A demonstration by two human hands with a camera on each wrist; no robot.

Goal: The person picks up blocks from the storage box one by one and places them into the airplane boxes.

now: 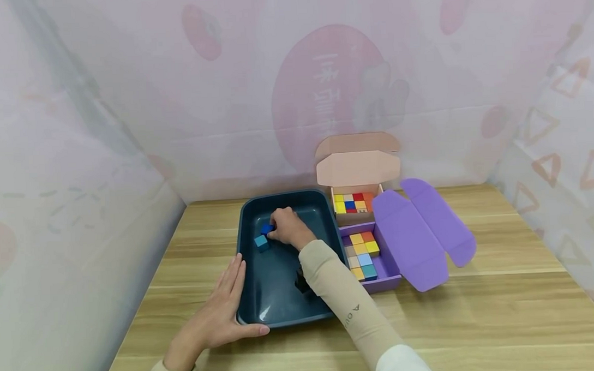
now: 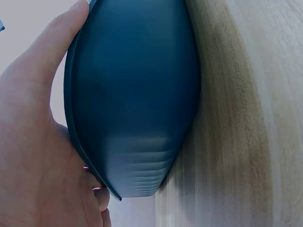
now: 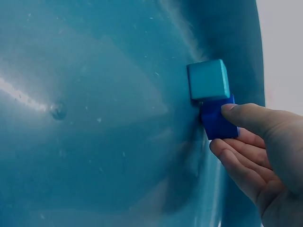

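Note:
My right hand (image 1: 291, 228) reaches into the dark blue-green tray (image 1: 277, 312) and pinches a dark blue cube (image 3: 219, 124); the thumb lies on one face and the fingers are behind it. Right beside that cube is a teal cube (image 1: 262, 243), on the tray's floor near its left wall. In the right wrist view the teal cube seems to touch the blue one. My left hand (image 1: 218, 311) rests against the tray's near left corner, fingers extended along the left rim and thumb along the front. The left wrist view shows the tray's outer wall (image 2: 132, 94) beside this hand.
Right of the tray stands an open purple box (image 1: 389, 264) holding several coloured cubes (image 1: 360, 249). Behind it, an open pale cardboard box (image 1: 357, 169) also holds several cubes. The purple lid (image 1: 411, 233) spreads rightward over the wooden table (image 1: 503, 309). Printed cloth hangs around the table.

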